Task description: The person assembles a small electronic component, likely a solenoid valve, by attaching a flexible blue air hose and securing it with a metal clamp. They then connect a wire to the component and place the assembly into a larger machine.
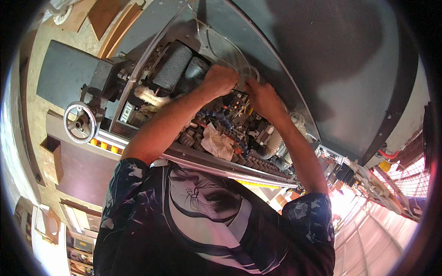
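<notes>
Both hands reach into an open machine housing and meet near its back wall. My left hand [222, 79] is closed in a fist beside a dark cylinder [197, 68], its fingertips at looped clear tubing [246, 64]. Facing it, my right hand [264, 99] is bent with its fingers pinched on the same tubing. The exact grip is partly hidden by the fingers. Below the hands lie small fittings with blue and yellow parts [237, 106]. A crumpled pale cloth [218, 141] rests on the dark machinery nearer to me.
A grey fuzzy roller [172, 66] sits at the left inside the housing. A ribbed hose [276, 142] runs beneath my right forearm. The dark raised cover [340, 69] stands at the right. Outside the housing are a metal handwheel [79, 122] and several orange-yellow knobs [104, 146].
</notes>
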### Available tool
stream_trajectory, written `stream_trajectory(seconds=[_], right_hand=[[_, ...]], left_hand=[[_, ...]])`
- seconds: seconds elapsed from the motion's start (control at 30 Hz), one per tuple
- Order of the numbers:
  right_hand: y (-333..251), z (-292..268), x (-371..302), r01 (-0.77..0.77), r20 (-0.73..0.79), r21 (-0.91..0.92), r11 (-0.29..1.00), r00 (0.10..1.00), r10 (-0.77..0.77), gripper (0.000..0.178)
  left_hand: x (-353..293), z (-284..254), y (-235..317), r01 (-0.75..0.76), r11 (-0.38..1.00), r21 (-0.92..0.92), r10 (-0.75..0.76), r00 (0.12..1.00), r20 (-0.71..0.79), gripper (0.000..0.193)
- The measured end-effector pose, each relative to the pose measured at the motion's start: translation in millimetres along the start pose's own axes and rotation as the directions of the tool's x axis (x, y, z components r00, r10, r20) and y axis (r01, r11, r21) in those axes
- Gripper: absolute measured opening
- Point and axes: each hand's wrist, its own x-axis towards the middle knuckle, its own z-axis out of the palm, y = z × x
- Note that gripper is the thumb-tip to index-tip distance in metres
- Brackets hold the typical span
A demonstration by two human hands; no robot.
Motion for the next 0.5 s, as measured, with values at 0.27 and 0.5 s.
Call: stream_trajectory(seconds=[0.27,0.5], right_hand=[[-9,26,11,-0.105,-0.166,-0.003,0.994,0.981,0.103,0.020],[-15,24,9,-0.313,-0.122,0.227,0.922,0.930,0.346,0.036]], left_hand=[[2,-4,3,0.054,0.998,0.016,-0.055,0.997,0.045,0.007],[2,-8,3,0.031,0.999,0.008,-0.031,0.998,0.053,0.011]])
